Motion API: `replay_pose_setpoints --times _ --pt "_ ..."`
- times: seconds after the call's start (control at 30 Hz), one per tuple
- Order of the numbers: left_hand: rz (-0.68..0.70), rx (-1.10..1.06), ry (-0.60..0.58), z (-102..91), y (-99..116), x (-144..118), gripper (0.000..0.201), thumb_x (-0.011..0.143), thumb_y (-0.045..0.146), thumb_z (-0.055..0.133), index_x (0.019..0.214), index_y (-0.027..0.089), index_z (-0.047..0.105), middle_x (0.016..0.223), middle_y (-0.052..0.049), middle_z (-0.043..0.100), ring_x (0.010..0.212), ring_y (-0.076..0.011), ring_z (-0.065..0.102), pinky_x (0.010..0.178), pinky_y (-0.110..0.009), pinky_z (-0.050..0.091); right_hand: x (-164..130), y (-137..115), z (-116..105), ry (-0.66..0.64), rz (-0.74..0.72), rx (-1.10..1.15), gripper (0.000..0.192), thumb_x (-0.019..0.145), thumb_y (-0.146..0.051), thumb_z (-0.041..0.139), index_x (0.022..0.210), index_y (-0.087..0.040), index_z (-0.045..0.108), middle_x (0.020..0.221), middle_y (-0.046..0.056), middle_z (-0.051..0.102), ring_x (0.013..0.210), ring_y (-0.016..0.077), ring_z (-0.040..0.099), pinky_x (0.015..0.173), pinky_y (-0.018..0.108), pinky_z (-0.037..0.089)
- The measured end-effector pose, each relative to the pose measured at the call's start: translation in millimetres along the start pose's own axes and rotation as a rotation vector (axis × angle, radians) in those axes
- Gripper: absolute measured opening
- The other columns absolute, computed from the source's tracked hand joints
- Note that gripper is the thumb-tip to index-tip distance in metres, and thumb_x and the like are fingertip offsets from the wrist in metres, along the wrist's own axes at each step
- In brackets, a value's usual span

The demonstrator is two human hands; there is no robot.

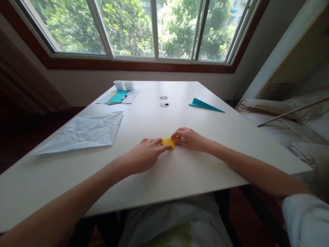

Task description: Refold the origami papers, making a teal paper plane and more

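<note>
A small piece of folded yellow paper [168, 142] lies on the white table in front of me, with both hands on it. My left hand [145, 154] comes in from the left, its thumb and fingertips pressed on the paper's left part and near edge. From the right, my right hand [189, 139] pinches the paper's right end between thumb and fingers. Part of that end is hidden behind the fingers. Farther back on the right rests a teal folded paper plane [205, 105], touched by neither hand.
On the table's left lies a large creased white sheet [89, 132]. Behind it are teal paper [117, 96], a pen [125, 96] and white containers [123, 85]. Two round discs [164, 104] lie mid-table. A sofa [277, 113] stands right; the window [154, 31] is beyond.
</note>
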State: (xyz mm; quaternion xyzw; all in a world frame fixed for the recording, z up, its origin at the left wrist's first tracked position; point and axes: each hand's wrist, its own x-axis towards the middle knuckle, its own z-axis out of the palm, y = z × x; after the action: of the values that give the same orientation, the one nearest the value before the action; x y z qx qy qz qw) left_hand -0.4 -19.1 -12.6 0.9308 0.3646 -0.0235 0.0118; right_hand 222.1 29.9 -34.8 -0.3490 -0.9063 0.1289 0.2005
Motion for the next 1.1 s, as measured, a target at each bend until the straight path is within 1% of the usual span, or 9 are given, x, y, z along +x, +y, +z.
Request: replay_pose_setpoints --times 0.13,0.27,0.37,0.5,0.63,0.7,0.8,0.9,1.1 --pt "-0.109 -0.161 0.097 -0.3 -15.1 10.1 0.033 0.087 0.028 0.036 0.115 0.024 0.053 0.110 -0.008 0.058 0.101 -0.0236 0.054 0.088 -0.042 0.037 0.9 0.1 3.4 -0.024 0.051 -0.008 0.030 0.080 -0.022 0.056 0.109 -0.015 0.061 0.100 0.011 0.062 0.095 0.0206 0.056 0.085 0.035 0.044" --pt "-0.267 -0.290 0.230 9.2 -27.7 21.1 0.038 0.084 0.045 0.041 0.101 0.019 0.062 0.100 -0.010 0.061 0.094 -0.0257 0.055 0.079 -0.040 0.041 1.0 0.6 0.6 -0.061 0.111 0.083 0.030 0.076 -0.025 0.062 0.105 -0.016 0.064 0.096 0.010 0.060 0.087 0.0179 0.057 0.080 0.032 0.046" --pt "-0.236 -0.464 0.300 13.9 -33.8 25.5 0.031 0.078 0.044 0.050 0.085 0.018 0.065 0.087 -0.006 0.064 0.080 -0.0199 0.058 0.071 -0.031 0.043 0.2 0.4 -2.1 -0.016 0.104 0.192 0.028 0.072 -0.023 0.065 0.100 -0.016 0.065 0.090 0.007 0.059 0.076 0.0134 0.057 0.071 0.027 0.047" --pt "-0.174 -0.711 0.409 11.7 -33.0 27.7 0.023 0.078 0.038 0.054 0.081 0.017 0.063 0.076 -0.002 0.064 0.069 -0.0142 0.056 0.059 -0.024 0.040 -0.4 -4.9 -5.1 0.065 0.083 0.280 0.013 0.074 -0.021 0.061 0.085 -0.016 0.066 0.080 0.003 0.059 0.067 0.0103 0.054 0.060 0.022 0.044" --pt "-0.287 -0.714 0.753 10.1 -23.5 28.5 0.021 0.072 0.031 0.062 0.086 0.018 0.053 0.081 -0.001 0.057 0.067 -0.0116 0.052 0.054 -0.022 0.040 0.8 -11.5 -5.3 0.196 0.141 0.297 0.012 0.076 -0.024 0.059 0.082 -0.017 0.067 0.070 0.000 0.060 0.060 0.0093 0.050 0.056 0.022 0.040" --pt "-0.336 -0.712 0.854 10.5 -16.9 28.3 0.023 0.070 0.025 0.063 0.086 0.019 0.048 0.075 0.002 0.051 0.060 -0.0092 0.048 0.051 -0.021 0.039 2.2 -13.0 -3.5 0.286 0.194 0.307 0.018 0.076 -0.027 0.059 0.089 -0.017 0.067 0.068 0.000 0.060 0.058 0.0093 0.049 0.055 0.023 0.039" --pt "-0.261 -0.753 0.774 11.1 -7.4 27.5 0.011 0.073 0.021 0.058 0.078 0.018 0.049 0.073 0.002 0.048 0.059 -0.0083 0.048 0.052 -0.021 0.042 4.1 -14.6 0.2 0.352 0.228 0.389 0.027 0.077 -0.030 0.058 0.100 -0.018 0.065 0.072 0.000 0.063 0.060 0.0109 0.052 0.057 0.025 0.042" --pt "-0.195 -0.834 0.697 12.9 -2.3 27.4 0.006 0.075 0.022 0.055 0.079 0.017 0.054 0.092 -0.004 0.050 0.071 -0.0107 0.055 0.057 -0.022 0.047 4.7 -18.4 3.2 0.338 0.188 0.514 0.031 0.077 -0.031 0.059 0.106 -0.019 0.064 0.082 0.003 0.066 0.071 0.0141 0.058 0.065 0.028 0.047" --pt "-0.265 -0.872 0.657 17.9 -6.6 30.0 0.011 0.078 0.028 0.054 0.082 0.017 0.056 0.087 -0.004 0.060 0.072 -0.0135 0.057 0.056 -0.023 0.047 2.0 -28.9 5.5 0.249 0.150 0.758 0.039 0.074 -0.035 0.063 0.111 -0.020 0.062 0.094 0.005 0.067 0.084 0.0178 0.062 0.076 0.032 0.050"
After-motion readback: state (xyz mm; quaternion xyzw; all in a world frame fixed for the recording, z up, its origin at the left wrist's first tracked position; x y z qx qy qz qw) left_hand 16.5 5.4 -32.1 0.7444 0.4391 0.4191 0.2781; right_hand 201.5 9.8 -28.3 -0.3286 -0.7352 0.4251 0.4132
